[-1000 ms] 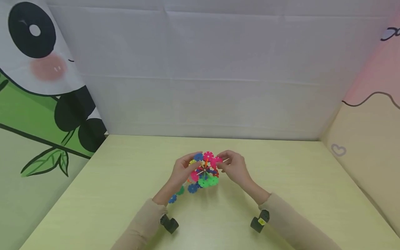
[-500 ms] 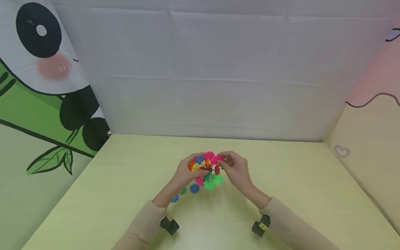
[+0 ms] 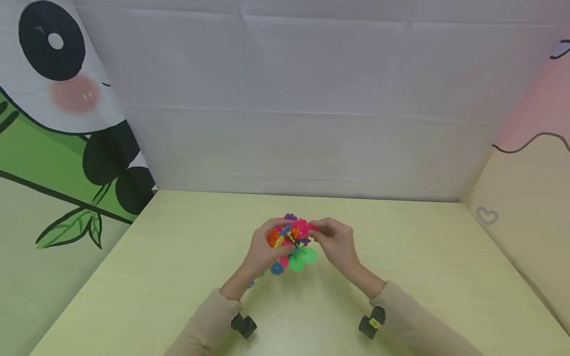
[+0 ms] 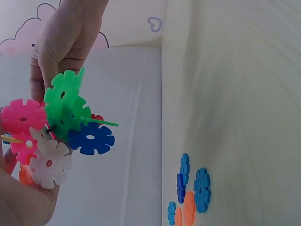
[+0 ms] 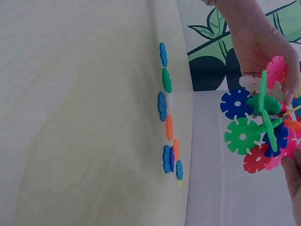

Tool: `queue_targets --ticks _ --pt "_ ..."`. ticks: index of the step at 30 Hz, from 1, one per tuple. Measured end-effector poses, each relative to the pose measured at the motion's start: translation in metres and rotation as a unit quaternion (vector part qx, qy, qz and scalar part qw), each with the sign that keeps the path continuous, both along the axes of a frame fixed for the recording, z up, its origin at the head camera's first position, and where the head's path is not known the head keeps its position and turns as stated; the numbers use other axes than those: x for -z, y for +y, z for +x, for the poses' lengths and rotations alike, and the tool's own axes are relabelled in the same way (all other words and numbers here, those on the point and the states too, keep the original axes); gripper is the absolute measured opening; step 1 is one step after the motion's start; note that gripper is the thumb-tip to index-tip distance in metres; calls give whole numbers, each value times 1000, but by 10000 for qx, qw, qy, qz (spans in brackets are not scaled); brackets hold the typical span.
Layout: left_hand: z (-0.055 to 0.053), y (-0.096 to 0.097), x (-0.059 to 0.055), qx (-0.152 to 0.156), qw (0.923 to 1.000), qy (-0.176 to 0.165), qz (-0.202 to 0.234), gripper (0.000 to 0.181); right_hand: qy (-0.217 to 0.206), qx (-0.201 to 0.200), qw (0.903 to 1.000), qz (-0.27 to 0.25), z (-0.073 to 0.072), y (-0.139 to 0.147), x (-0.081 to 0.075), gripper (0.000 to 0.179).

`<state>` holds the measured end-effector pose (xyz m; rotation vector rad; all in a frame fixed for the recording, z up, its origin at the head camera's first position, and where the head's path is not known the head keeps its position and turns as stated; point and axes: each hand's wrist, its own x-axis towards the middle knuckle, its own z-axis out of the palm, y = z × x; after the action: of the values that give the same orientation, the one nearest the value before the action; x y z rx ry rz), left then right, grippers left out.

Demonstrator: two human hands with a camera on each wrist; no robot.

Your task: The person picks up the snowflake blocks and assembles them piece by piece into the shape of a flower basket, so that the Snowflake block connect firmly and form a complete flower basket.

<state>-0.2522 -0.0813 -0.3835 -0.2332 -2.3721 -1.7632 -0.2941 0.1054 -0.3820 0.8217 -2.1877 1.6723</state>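
Both hands hold up a ball-like cluster of interlocking flower-shaped plastic discs above the table. My left hand [image 3: 260, 251] grips its left side, thumb in front and fingers behind. My right hand [image 3: 337, 241] pinches a pink disc [image 3: 302, 228] at the upper right of the cluster. Green discs [image 3: 307, 255] stick out below. In the left wrist view a white disc [image 4: 51, 165] and a dark blue disc [image 4: 91, 138] also belong to it. A red disc [image 5: 256, 159] shows in the right wrist view. Fingertips are partly hidden behind the discs.
Loose discs lie on the pale table [image 3: 401, 277] below the cluster, including a blue disc [image 4: 202, 189], an orange disc [image 4: 189, 208] and a green disc [image 5: 167, 80]. A white backdrop [image 3: 289, 109] stands behind, with printed panels at both sides.
The cluster has turned in the hands and shifted slightly right; a purple disc now shows at its top. The left hand has moved a little right, while the right hand keeps its pinch.
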Motion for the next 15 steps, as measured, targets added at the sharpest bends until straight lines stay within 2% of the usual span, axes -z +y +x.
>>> queue_targets --ticks 3,7,12,15 --pt "0 -1 -3 67 9997 -46 -211 46 -20 -55 9999 125 -1 1 1 17" --pt "-4 -9 -2 29 9987 -355 -377 51 -197 -197 9988 401 -7 0 1 21" --pt "-11 -29 7 -144 9970 -685 -328 55 -712 -453 9939 714 -18 -2 1 29" --pt "-13 -46 9 -301 9953 -876 -292 57 -1139 -524 9880 897 -26 -3 9 31"
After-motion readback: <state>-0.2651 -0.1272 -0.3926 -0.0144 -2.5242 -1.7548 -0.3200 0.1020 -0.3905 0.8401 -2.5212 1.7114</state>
